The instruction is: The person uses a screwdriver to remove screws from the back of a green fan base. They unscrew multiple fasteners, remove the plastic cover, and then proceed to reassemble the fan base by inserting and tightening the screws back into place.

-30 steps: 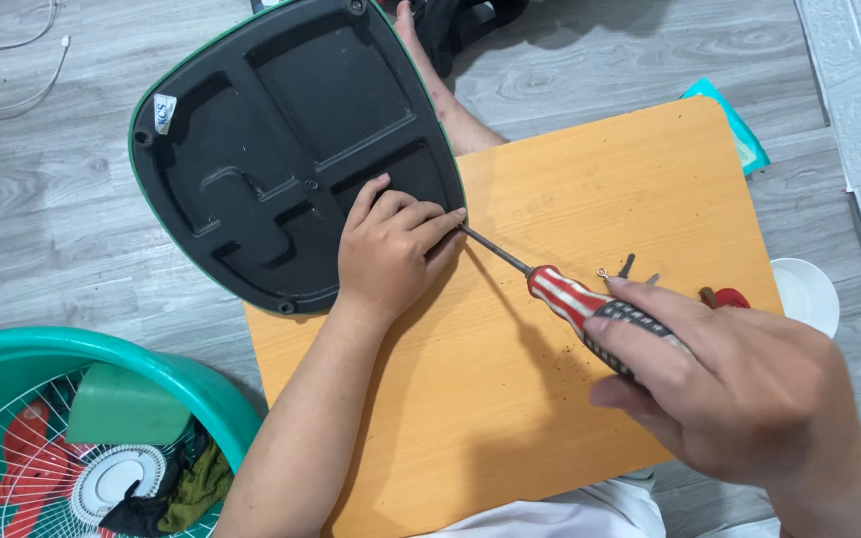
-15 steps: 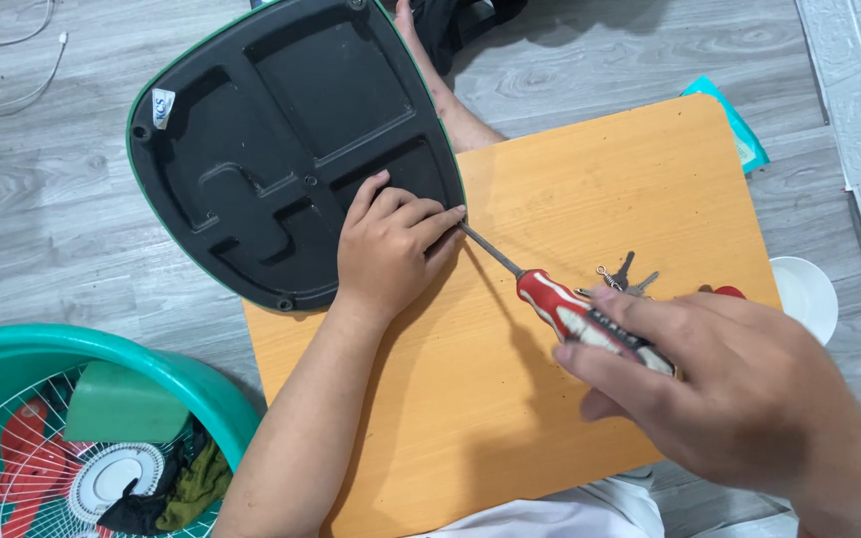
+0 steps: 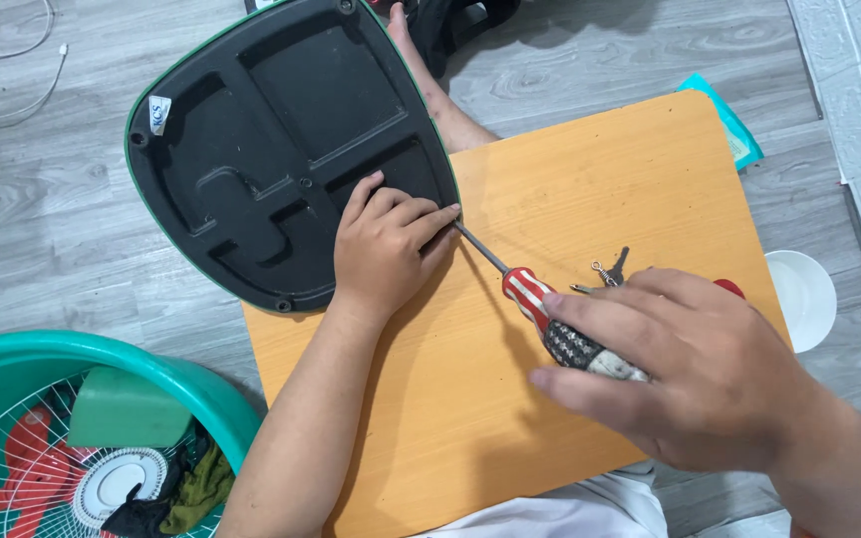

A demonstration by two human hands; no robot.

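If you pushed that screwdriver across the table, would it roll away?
Probably a bit. The screwdriver has a roundish red-and-white handle and a thin straight metal shaft, so it would likely roll sideways on the smooth orange table. It looks stiff, not bendy. For now the right hand grips it, so it stays put.
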